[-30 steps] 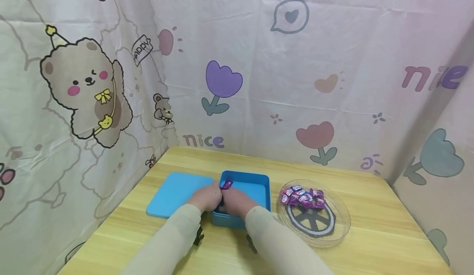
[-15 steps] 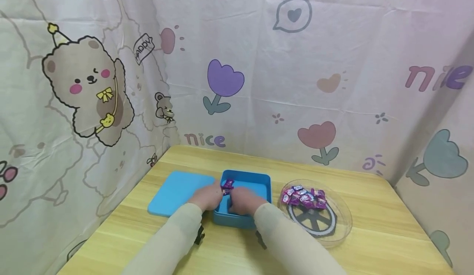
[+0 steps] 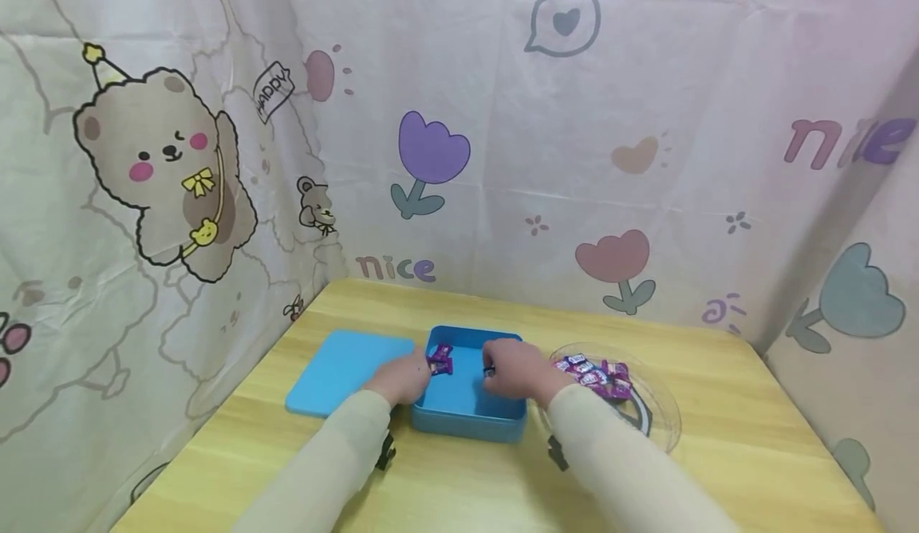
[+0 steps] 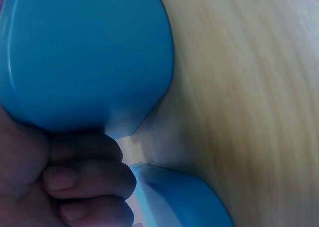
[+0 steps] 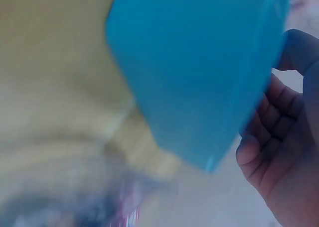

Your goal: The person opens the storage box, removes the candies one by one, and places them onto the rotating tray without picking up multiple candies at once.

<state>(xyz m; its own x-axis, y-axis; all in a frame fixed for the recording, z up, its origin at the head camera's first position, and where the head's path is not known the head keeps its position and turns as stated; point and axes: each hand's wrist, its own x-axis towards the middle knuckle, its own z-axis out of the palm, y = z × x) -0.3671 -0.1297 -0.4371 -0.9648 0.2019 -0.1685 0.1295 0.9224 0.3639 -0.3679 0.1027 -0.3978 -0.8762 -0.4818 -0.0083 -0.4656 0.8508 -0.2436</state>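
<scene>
My left hand (image 3: 404,376) grips the left wall of a blue rectangular box (image 3: 470,428), its curled fingers against the outer side in the left wrist view. Two purple-wrapped candies (image 3: 441,365) lie inside the box by that wall, close to my fingertips. Over the box's right wall is my right hand (image 3: 518,367), with fingers loosely bent. In the right wrist view its palm shows beside the box's blue side wall (image 5: 194,72), and no candy is visible in it. A small dark spot shows under its fingers in the head view.
A flat blue lid (image 3: 343,369) lies left of the box on the wooden table (image 3: 459,489). A round clear dish (image 3: 671,413) with several purple candies (image 3: 596,375) stands to the right, partly behind my right arm. Printed curtains (image 3: 495,150) enclose the table's back and sides.
My right hand has moved right, from the left part of the box to its right wall. Two candies now show uncovered by the left wall. My left hand stays there.
</scene>
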